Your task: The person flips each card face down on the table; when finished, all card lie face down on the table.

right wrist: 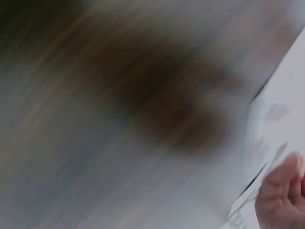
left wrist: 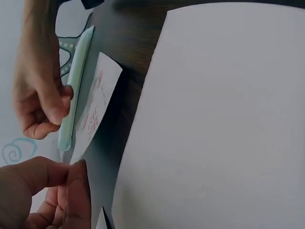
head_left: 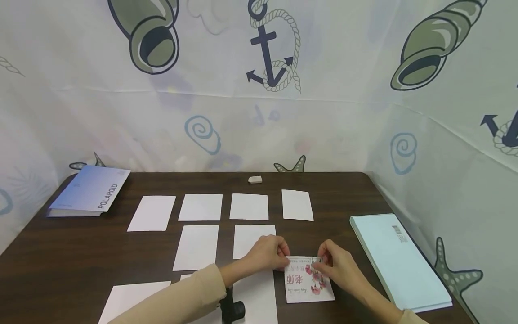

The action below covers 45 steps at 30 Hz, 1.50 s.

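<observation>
Between finger and thumb, my left hand (head_left: 265,253) pinches a small white card (head_left: 298,292) by its top left corner. Pink flowers and red characters are printed on the card, which stands out tilted from the fingertips in the left wrist view. My right hand (head_left: 341,267) is over the card's top right part in the head view. In the left wrist view this right hand (left wrist: 43,93) appears apart from the card, its fingers loosely curled and holding nothing. Motion blurs much of the right wrist view.
Several blank white sheets (head_left: 197,247) lie in rows on the dark table (head_left: 73,256). A pale album (head_left: 400,261) lies at the right, a blue POLAROID album (head_left: 87,189) at the far left. A small white eraser-like block (head_left: 255,180) sits near the back edge.
</observation>
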### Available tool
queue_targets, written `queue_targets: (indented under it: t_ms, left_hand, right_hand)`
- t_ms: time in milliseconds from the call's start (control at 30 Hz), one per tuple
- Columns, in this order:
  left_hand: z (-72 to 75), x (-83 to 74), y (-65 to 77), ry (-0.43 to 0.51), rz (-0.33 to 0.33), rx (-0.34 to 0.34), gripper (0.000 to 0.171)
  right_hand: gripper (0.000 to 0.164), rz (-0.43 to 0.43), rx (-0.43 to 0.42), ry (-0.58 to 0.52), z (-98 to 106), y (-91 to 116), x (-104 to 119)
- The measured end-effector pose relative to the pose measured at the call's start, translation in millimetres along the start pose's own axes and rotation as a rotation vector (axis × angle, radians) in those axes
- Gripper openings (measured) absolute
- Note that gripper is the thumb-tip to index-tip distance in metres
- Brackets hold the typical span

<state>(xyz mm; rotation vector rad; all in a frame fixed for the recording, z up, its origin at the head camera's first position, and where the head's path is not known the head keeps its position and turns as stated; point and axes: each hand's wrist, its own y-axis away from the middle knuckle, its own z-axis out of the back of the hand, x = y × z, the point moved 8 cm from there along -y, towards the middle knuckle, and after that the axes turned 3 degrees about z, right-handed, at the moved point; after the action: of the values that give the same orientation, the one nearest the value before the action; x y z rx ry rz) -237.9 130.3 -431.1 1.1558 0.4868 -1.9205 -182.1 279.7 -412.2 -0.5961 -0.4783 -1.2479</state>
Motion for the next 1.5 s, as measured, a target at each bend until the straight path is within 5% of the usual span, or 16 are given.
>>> queue_targets:
  t_ms: [167,333,500,700,900,1167,1367,1500]
  left_hand:
    - [-1.8,0.2,-2.9,0.126,0.051,0.045,0.011]
    - [-4.2,2.2,-4.5,0.24,0.115,0.074,0.007]
    - [-2.8,4.0,-5.2,0.347,0.118,0.092,0.005]
    - [-6.2,7.0,-8.2,0.485,0.082,0.18,0.02]
    - [-7.2,6.8,-7.5,0.446,0.061,0.109,0.04]
    - [8.8,9.8,-4.8,0.403,0.07,-0.056,0.039]
    - [14.5,9.8,-1.8,0.318,0.051,-0.127,0.037]
    - [10.6,7.5,2.9,0.165,0.022,-0.141,0.037]
  right_hand:
    - [0.032,0.059,0.127,-0.113,-29.1,2.4,28.5]
    - [0.041,0.018,0.112,-0.054,-40.9,2.6,33.9]
    - [0.026,0.032,0.128,-0.135,-39.0,-0.1,37.7]
    - [0.018,-0.154,0.146,-0.394,-18.2,-4.4,23.3]
    - [0.024,-0.259,0.009,-0.544,12.8,-8.3,14.2]
    - [0.026,-0.364,-0.096,-0.558,29.5,1.6,-7.1]
    - [0.027,-0.394,-0.007,-0.538,27.4,9.5,-27.2]
    - [0.026,-0.408,0.109,-0.503,18.2,15.3,-38.7]
